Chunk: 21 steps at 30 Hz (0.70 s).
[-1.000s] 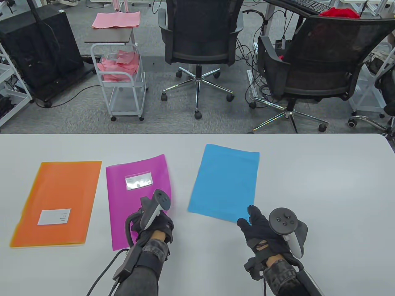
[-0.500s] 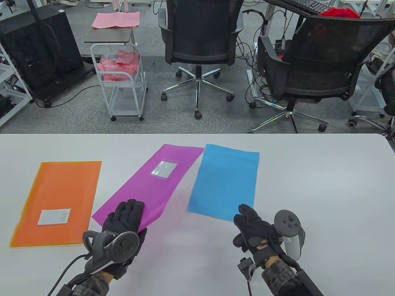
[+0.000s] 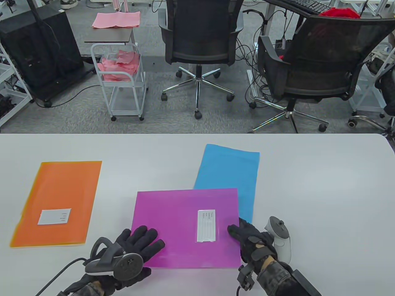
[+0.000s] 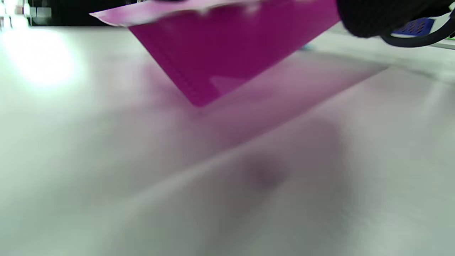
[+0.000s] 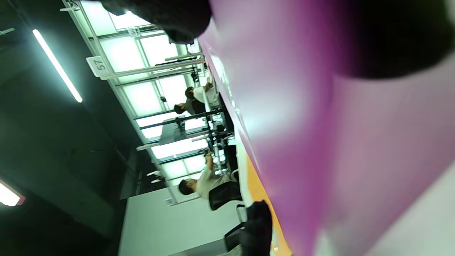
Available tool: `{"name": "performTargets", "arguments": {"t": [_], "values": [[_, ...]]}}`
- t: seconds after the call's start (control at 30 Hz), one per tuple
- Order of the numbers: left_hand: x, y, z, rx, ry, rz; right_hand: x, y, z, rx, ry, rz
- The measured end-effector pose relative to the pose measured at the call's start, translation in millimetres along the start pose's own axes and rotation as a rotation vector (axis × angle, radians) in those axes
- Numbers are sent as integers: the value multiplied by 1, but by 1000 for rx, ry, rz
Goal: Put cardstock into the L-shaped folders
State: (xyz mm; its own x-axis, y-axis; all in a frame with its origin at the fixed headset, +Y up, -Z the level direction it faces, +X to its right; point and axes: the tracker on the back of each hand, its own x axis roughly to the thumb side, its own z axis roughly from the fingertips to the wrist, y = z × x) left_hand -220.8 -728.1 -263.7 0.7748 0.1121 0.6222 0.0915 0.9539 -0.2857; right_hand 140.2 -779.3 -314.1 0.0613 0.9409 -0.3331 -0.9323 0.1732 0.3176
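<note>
The magenta L-shaped folder [image 3: 179, 228] lies crosswise at the near centre of the table, its white label [image 3: 206, 225] facing up. My left hand [image 3: 139, 243] holds its near left corner with the fingers spread on top. In the left wrist view that corner [image 4: 227, 53] hangs a little above the table. My right hand [image 3: 247, 237] has its fingertips at the folder's right edge; its thumb is hidden. The folder [image 5: 320, 124] fills the right wrist view. The blue cardstock [image 3: 230, 172] lies behind it, with its near end under the folder.
An orange folder [image 3: 57, 200] with a white label lies at the left of the table and also shows in the right wrist view [image 5: 259, 188]. Beyond the table's far edge stand two office chairs [image 3: 200, 46] and a white cart [image 3: 123, 83].
My left hand has swung the magenta folder from the left to the near centre and turned it crosswise over the blue cardstock's near end. My right hand has moved to its right edge.
</note>
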Motion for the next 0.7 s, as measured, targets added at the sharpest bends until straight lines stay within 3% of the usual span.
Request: {"name": "performTargets", "arguments": {"t": [0.2,0.27,0.37,0.57,0.63,0.7], "values": [[19,-18,-16,-58,-25,-131,-12,31,-2,10,13,2],[22,-20,-18,-39,-18,-135,-15,30,-1,-23,30,2],[19,-17,-18,94,30,-76,-23,27,-3,17,61,-86],[1,-19,-19,33,21,98,-29,22,-6,18,115,-50],[-1,-23,-21,-9,9,83,-29,23,-7,29,119,-22],[0,-23,-22,42,9,3,-25,23,-7,35,117,3]]}}
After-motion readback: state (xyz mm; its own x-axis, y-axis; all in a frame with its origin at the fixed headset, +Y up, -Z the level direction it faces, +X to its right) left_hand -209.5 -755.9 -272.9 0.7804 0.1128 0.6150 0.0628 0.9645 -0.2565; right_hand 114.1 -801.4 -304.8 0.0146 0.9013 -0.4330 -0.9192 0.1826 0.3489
